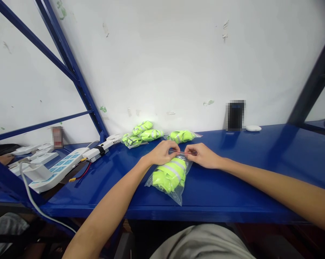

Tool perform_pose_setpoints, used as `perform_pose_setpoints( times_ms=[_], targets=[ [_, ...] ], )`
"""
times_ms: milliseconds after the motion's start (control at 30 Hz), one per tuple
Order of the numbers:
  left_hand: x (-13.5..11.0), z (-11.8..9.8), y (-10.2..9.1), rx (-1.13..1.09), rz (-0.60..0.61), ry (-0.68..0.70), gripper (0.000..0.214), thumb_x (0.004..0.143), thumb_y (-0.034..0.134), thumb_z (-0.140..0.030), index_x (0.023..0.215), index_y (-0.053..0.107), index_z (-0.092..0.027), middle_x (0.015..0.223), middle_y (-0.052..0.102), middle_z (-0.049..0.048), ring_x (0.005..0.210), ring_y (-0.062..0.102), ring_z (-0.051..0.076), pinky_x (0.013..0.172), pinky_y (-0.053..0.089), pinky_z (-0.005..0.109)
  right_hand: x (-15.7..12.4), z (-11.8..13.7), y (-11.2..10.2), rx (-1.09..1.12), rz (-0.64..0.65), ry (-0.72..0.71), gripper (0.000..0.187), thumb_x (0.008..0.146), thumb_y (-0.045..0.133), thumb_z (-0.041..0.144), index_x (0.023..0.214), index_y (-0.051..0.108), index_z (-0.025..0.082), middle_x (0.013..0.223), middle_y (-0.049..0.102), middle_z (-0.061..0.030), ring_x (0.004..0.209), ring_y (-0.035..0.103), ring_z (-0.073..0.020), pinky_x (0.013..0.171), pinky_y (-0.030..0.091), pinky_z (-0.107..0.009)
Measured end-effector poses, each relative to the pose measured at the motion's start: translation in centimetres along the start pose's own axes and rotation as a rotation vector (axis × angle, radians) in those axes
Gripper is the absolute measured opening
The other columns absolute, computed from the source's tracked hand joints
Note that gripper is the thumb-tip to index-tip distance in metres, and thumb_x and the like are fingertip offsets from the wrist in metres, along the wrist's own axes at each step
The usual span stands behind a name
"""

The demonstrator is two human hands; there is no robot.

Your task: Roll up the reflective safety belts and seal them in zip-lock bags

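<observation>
In front of me a clear zip bag (177, 197) lies on the blue table, its top edge toward the wall. Inside it is a folded neon-yellow vest (166, 176) with silver reflective strips. My left hand (163, 151) pinches the bag's top edge from the left, thumb against fingers. My right hand (201, 154) grips the same edge a short way to the right. A thin reddish line runs along the edge between the two hands. The fingertips partly cover the bag's mouth, and I cannot tell whether it is sealed.
Several bagged yellow vests (142, 133) are piled by the wall, with another bagged vest (181, 136) beside them. A power strip (61, 167), a white fan (100, 149) and a red-black cable (84, 173) lie left. A blurred dark object (235, 116) and white case (253, 128) stand back right. Another person's hand (5, 159) shows far left.
</observation>
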State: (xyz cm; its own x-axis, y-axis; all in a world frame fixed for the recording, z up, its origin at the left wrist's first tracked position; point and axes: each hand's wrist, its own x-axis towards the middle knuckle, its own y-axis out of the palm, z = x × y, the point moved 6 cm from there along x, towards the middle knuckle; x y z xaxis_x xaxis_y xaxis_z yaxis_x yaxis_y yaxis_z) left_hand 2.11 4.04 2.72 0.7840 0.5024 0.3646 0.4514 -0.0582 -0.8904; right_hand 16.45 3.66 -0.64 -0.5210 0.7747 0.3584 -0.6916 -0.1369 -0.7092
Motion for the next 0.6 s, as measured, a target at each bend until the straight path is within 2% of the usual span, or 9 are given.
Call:
perform_pose_setpoints(
  times_ms=[167, 300, 433, 600],
  targets=[
    [-0.2, -0.1, 0.0, 0.183, 0.062, 0.043, 0.020, 0.096, 0.051, -0.028, 0.102, 0.068, -0.018, 0.096, 0.069, 0.0052, 0.087, 0.062, 0.018, 0.078, 0.043, 0.029, 0.3, 1.1, 0.1, -0.126, -0.081, -0.080, 0.009, 0.079, 0.050, 0.017, 0.070, 0.052, 0.018, 0.060, 0.048, 0.0044, 0.055, 0.039, -0.0095, 0.056, 0.031, -0.024],
    [-0.3, -0.4, -0.1, 0.283, 0.071, 0.070, 0.025, 0.099, 0.046, -0.031, 0.096, 0.067, -0.017, 0.090, 0.065, 0.0055, 0.082, 0.061, 0.017, 0.074, 0.042, 0.027, 0.8, 1.8, 0.2, -0.186, -0.097, -0.124, 0.011, 0.080, 0.051, 0.019, 0.069, 0.049, 0.018, 0.059, 0.047, 0.0048, 0.054, 0.038, -0.0092, 0.055, 0.029, -0.024],
    [-0.2, -1.1, 0.1, 0.319, 0.068, 0.081, 0.027, 0.099, 0.045, -0.033, 0.090, 0.064, -0.016, 0.081, 0.065, 0.0043, 0.072, 0.059, 0.016, 0.066, 0.038, 0.026, 0.9, 1.9, -0.1, -0.253, -0.089, -0.183, 0.023, 0.081, 0.054, 0.023, 0.065, 0.037, 0.020, 0.057, 0.039, 0.0060, 0.053, 0.031, -0.0087, 0.054, 0.024, -0.025],
    [0.1, -0.7, -0.1, 0.322, 0.073, 0.050, 0.034, 0.100, 0.043, -0.040, 0.093, 0.065, -0.015, 0.070, 0.064, 0.0030, 0.064, 0.056, 0.015, 0.062, 0.034, 0.026, 1.1, 1.3, -0.8, -0.326, -0.044, -0.194, 0.030, 0.086, 0.053, 0.027, 0.064, 0.032, 0.021, 0.055, 0.036, 0.0063, 0.051, 0.028, -0.0090, 0.053, 0.021, -0.026]
  ],
)
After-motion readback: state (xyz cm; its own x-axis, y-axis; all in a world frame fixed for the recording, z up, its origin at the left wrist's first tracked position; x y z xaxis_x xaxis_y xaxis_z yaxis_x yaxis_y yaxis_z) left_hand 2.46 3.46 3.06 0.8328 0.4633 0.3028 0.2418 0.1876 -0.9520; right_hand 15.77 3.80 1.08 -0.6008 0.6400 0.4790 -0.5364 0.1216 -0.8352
